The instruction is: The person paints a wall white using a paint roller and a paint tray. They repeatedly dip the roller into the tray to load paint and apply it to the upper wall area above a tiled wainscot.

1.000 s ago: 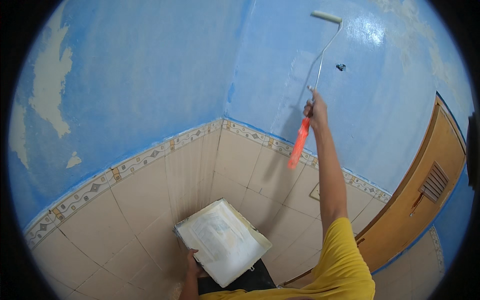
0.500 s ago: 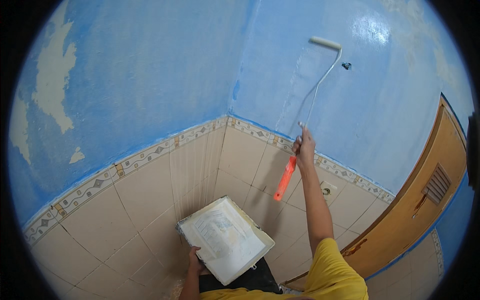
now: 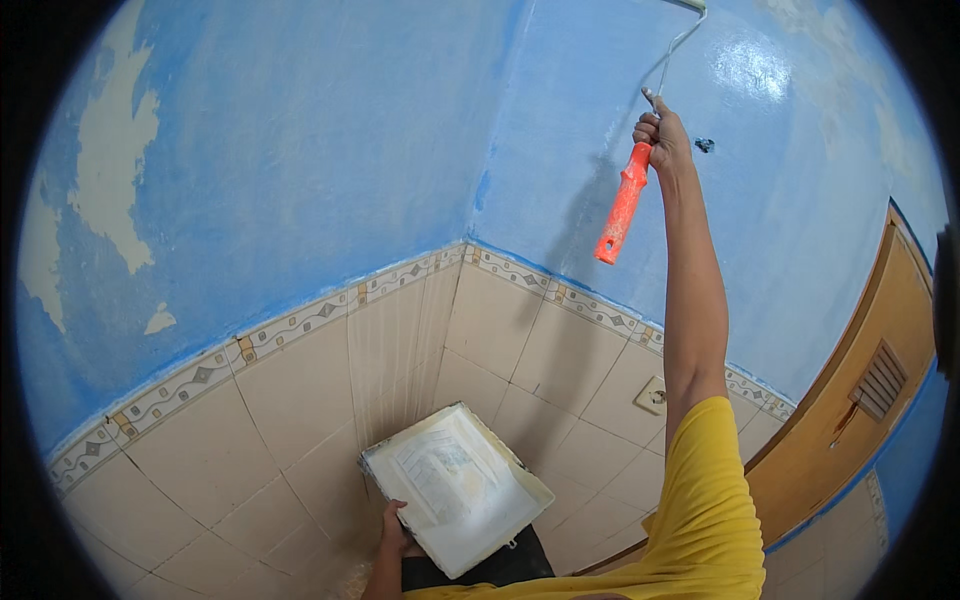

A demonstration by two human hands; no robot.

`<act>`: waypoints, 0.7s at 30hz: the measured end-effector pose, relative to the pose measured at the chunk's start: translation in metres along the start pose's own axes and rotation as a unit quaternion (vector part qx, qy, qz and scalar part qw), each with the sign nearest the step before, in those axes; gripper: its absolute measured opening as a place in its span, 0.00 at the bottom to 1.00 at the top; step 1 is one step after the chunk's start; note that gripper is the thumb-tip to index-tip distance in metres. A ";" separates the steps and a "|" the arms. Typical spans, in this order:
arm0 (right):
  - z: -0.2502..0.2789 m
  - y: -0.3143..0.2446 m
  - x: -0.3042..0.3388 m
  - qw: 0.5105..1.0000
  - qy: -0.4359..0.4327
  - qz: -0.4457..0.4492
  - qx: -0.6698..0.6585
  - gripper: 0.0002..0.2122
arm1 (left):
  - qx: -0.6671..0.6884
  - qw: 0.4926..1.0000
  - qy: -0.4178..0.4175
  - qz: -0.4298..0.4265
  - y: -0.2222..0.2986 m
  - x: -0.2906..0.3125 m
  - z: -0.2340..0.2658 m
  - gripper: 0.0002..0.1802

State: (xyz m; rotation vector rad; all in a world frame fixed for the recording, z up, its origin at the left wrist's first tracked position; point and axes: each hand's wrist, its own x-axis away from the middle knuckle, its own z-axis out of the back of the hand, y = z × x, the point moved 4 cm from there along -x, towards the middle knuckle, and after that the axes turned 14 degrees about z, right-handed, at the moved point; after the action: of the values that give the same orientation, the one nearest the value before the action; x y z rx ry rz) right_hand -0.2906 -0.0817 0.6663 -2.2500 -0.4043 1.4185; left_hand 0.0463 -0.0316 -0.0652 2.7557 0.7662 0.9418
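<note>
High on the blue wall (image 3: 590,120), my right hand (image 3: 662,135) grips a paint roller (image 3: 622,205) by the wire just above its orange handle, the arm stretched far up. The roller's white sleeve sits at the upper edge of the picture, only partly visible. Low in front of me, my left hand (image 3: 395,530) holds the left edge of a paint tray (image 3: 500,480), thumb over the rim and the other fingers hidden beneath. White paint coats the tray, which is tilted.
Beige tiles with a patterned border (image 3: 290,328) cover the lower walls, meeting in a corner. Right of it are a socket (image 3: 652,396), a hole with wires (image 3: 704,145) and a wooden door (image 3: 840,400) with a vent. Paint has peeled off the left wall (image 3: 110,150).
My right hand has pushed the roller upward along the wall, so its sleeve has nearly left the picture. The tray in my left hand stays almost where it was.
</note>
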 end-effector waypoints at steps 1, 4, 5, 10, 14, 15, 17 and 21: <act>-0.003 0.003 0.002 1.000 -0.003 -0.007 -0.004 0.11 | 0.005 1.000 0.003 0.009 -0.001 0.002 -0.002 0.35; -0.005 0.014 0.010 0.999 0.015 -0.004 0.036 0.12 | -0.011 0.999 -0.023 -0.022 0.003 0.009 -0.011 0.35; 0.001 0.018 0.010 0.999 0.007 -0.006 0.038 0.11 | -0.013 0.999 -0.020 -0.022 0.002 0.010 -0.013 0.35; 0.016 0.041 0.015 0.996 0.042 0.019 0.076 0.12 | -0.005 0.999 0.033 -0.032 0.000 0.017 -0.017 0.34; 0.033 0.077 0.063 0.991 0.062 0.021 0.115 0.13 | -0.012 0.999 0.026 -0.034 0.004 0.036 -0.030 0.34; 0.038 0.083 0.082 0.990 0.067 0.014 0.127 0.13 | -0.012 0.999 0.018 -0.046 0.005 0.038 -0.036 0.34; 0.051 0.097 0.121 0.986 0.084 0.000 0.141 0.13 | -0.010 0.999 0.001 -0.044 0.003 0.033 -0.033 0.34; 0.071 0.139 0.199 0.986 0.103 -0.024 0.126 0.11 | -0.002 1.000 -0.009 -0.024 0.001 0.019 -0.020 0.35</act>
State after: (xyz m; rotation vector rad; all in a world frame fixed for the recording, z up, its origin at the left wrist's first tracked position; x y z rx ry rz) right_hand -0.2683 -0.0922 0.4151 -2.1378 -0.1979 1.1283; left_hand 0.0474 -0.0237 -0.0387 2.7253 0.8243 0.9072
